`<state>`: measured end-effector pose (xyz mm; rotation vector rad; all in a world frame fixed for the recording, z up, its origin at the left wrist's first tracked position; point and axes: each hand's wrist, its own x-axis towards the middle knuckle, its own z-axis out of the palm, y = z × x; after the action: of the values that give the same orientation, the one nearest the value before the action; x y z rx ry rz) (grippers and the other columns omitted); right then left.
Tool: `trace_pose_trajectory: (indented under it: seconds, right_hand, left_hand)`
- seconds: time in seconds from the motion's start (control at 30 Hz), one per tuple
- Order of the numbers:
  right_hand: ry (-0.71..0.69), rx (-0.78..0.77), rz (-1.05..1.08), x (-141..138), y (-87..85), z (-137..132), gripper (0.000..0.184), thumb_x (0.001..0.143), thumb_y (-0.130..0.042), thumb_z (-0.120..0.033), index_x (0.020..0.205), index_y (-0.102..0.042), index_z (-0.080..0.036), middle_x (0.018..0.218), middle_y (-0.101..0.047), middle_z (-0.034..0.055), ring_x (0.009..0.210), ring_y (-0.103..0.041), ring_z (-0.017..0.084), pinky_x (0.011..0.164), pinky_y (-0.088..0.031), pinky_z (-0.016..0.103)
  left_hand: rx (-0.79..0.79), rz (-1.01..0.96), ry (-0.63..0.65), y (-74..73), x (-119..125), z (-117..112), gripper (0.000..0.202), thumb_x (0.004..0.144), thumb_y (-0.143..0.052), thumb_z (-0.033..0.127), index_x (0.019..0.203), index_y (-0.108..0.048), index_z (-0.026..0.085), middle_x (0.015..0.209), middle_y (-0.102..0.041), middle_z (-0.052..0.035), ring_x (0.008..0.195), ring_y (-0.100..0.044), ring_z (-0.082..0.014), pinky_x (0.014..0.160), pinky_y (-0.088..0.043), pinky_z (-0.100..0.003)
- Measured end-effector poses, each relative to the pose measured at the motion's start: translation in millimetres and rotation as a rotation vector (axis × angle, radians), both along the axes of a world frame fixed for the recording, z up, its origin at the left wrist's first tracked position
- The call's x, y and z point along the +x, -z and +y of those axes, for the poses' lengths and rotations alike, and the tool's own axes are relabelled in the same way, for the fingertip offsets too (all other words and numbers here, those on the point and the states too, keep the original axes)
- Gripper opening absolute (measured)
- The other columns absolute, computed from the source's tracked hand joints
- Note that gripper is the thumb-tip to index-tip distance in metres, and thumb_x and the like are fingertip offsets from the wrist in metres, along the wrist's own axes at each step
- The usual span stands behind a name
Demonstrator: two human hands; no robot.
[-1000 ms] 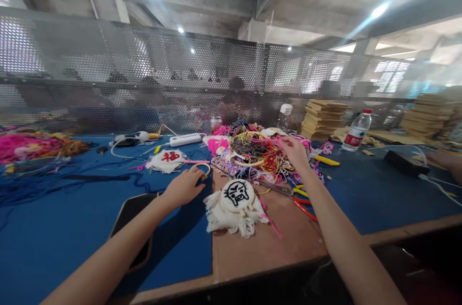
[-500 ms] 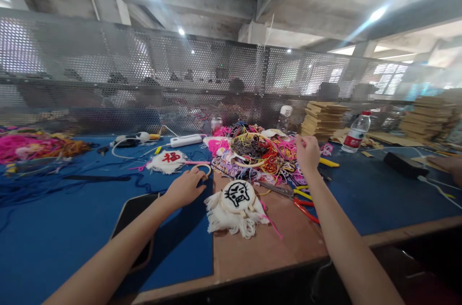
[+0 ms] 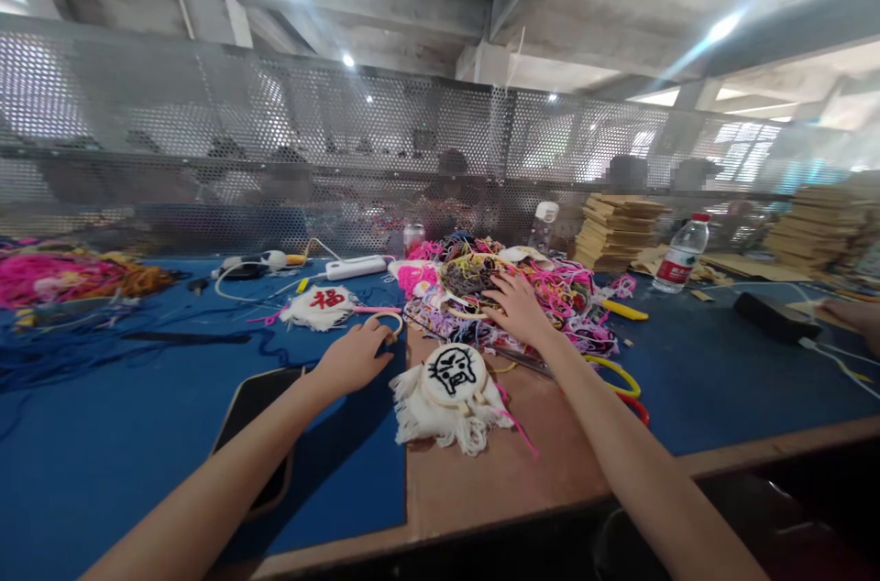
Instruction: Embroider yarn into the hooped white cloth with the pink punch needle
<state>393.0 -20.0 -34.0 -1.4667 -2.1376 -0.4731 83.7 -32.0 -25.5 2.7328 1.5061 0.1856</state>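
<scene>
My left hand [image 3: 352, 356] rests on the blue mat with its fingers around the edge of a small wooden embroidery hoop [image 3: 393, 317]. My right hand [image 3: 517, 306] lies over the heap of tangled yarn [image 3: 560, 317], fingers spread, and touches its grey and brown strands. Between the arms sits a hooped piece of white fringed cloth [image 3: 455, 377] with a black stitched face. Red and yellow handled scissors [image 3: 614, 377] lie partly under my right forearm. Left of the heap is white fringed cloth [image 3: 320, 308] bearing a red character.
A dark phone [image 3: 240, 421] lies under my left forearm. Behind are a power strip [image 3: 356, 268], a can [image 3: 413, 237] and a perforated metal screen [image 3: 330, 187]. To the right stand a water bottle [image 3: 682, 253] and stacked brown cardboard [image 3: 614, 231]. Another person's hand [image 3: 849, 313] shows at far right.
My right hand has moved left from the right side of the yarn heap to its middle, and its fingers have opened out. My left hand has stayed on the hoop.
</scene>
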Motion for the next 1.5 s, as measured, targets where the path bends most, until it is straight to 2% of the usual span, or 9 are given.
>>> trace_pose_trajectory:
  seconds: [0.13, 0.33, 0.47, 0.7, 0.83, 1.1, 1.23, 1.37, 1.5]
  right_hand:
    - [-0.028, -0.018, 0.167, 5, 3.3, 3, 0.038, 0.081, -0.048, -0.039, 0.108, -0.060, -0.016, 0.118, -0.056, 0.0121, 0.117, -0.042, 0.026, 0.102, -0.023, 0.047]
    - [-0.049, -0.004, 0.766, 17, -7.2, 9, 0.033, 0.080, -0.045, -0.039, 0.095, -0.065, -0.017, 0.100, -0.066, 0.0069, 0.095, -0.058, 0.021, 0.087, -0.041, 0.036]
    - [0.026, 0.035, 0.843, 27, -13.7, 7, 0.035, 0.081, -0.040, -0.037, 0.094, -0.065, -0.016, 0.094, -0.067, 0.0066, 0.090, -0.060, 0.022, 0.082, -0.043, 0.037]
    - [-0.137, 0.049, 0.303, 14, -8.2, -1, 0.024, 0.078, -0.049, -0.028, 0.094, -0.066, -0.022, 0.109, -0.062, 0.0063, 0.109, -0.049, 0.022, 0.097, -0.031, 0.043]
    - [-0.106, -0.020, 0.158, 4, 1.4, 3, 0.029, 0.076, -0.053, -0.029, 0.101, -0.064, -0.019, 0.111, -0.061, 0.0091, 0.111, -0.047, 0.024, 0.098, -0.028, 0.046]
    - [-0.151, -0.107, 0.912, 15, -12.8, 5, 0.026, 0.074, -0.053, -0.031, 0.092, -0.067, -0.021, 0.101, -0.066, 0.0039, 0.099, -0.057, 0.020, 0.092, -0.039, 0.036]
    - [-0.100, -0.093, 1.086, 26, -12.6, 9, 0.021, 0.067, -0.056, -0.030, 0.079, -0.070, -0.019, 0.088, -0.069, 0.0038, 0.093, -0.059, 0.022, 0.092, -0.038, 0.038]
    - [-0.112, -0.077, 1.210, 36, -13.0, 12, 0.030, 0.070, -0.049, -0.034, 0.089, -0.067, -0.017, 0.095, -0.067, 0.0056, 0.093, -0.059, 0.022, 0.085, -0.044, 0.038]
    - [-0.188, -0.004, 1.588, 55, -19.9, 8, 0.031, 0.068, -0.049, -0.032, 0.092, -0.061, -0.017, 0.096, -0.063, 0.0080, 0.089, -0.059, 0.019, 0.079, -0.048, 0.036]
  left_hand:
    - [-0.001, 0.000, 0.002, 0.1, 0, -1, 0.028, 0.078, -0.040, 0.028, 0.102, -0.052, 0.019, 0.113, -0.050, -0.0095, 0.093, -0.053, -0.0238, 0.082, -0.041, -0.037]
    - [0.000, -0.002, -0.003, -1.9, 1, -3, 0.028, 0.077, -0.041, 0.028, 0.101, -0.053, 0.019, 0.112, -0.050, -0.0095, 0.092, -0.054, -0.0239, 0.081, -0.041, -0.037]
    - [-0.003, 0.001, -0.006, -1.8, 1, -3, 0.029, 0.077, -0.041, 0.028, 0.102, -0.052, 0.020, 0.111, -0.050, -0.0090, 0.092, -0.053, -0.0238, 0.080, -0.041, -0.036]
    - [-0.005, -0.005, 0.000, -2.3, 1, -4, 0.029, 0.078, -0.041, 0.028, 0.103, -0.053, 0.019, 0.112, -0.050, -0.0099, 0.094, -0.053, -0.0247, 0.081, -0.041, -0.037]
    - [-0.020, -0.005, -0.019, -2.3, 2, -2, 0.030, 0.078, -0.042, 0.028, 0.104, -0.053, 0.020, 0.114, -0.049, -0.0095, 0.096, -0.052, -0.0252, 0.082, -0.041, -0.038]
    - [-0.010, -0.005, -0.009, -1.2, 2, -2, 0.030, 0.077, -0.041, 0.028, 0.103, -0.053, 0.019, 0.110, -0.051, -0.0097, 0.093, -0.053, -0.0248, 0.081, -0.041, -0.037]
    - [-0.012, 0.003, -0.015, -1.9, 2, -4, 0.029, 0.077, -0.041, 0.028, 0.103, -0.053, 0.019, 0.110, -0.050, -0.0099, 0.092, -0.054, -0.0246, 0.080, -0.042, -0.037]
    - [-0.004, 0.004, -0.010, -1.1, 2, -3, 0.030, 0.078, -0.040, 0.028, 0.103, -0.053, 0.018, 0.111, -0.049, -0.0107, 0.094, -0.053, -0.0254, 0.081, -0.041, -0.038]
    - [-0.001, 0.000, -0.003, 0.6, 1, -2, 0.029, 0.078, -0.040, 0.028, 0.102, -0.053, 0.018, 0.110, -0.050, -0.0106, 0.094, -0.053, -0.0256, 0.081, -0.041, -0.038]
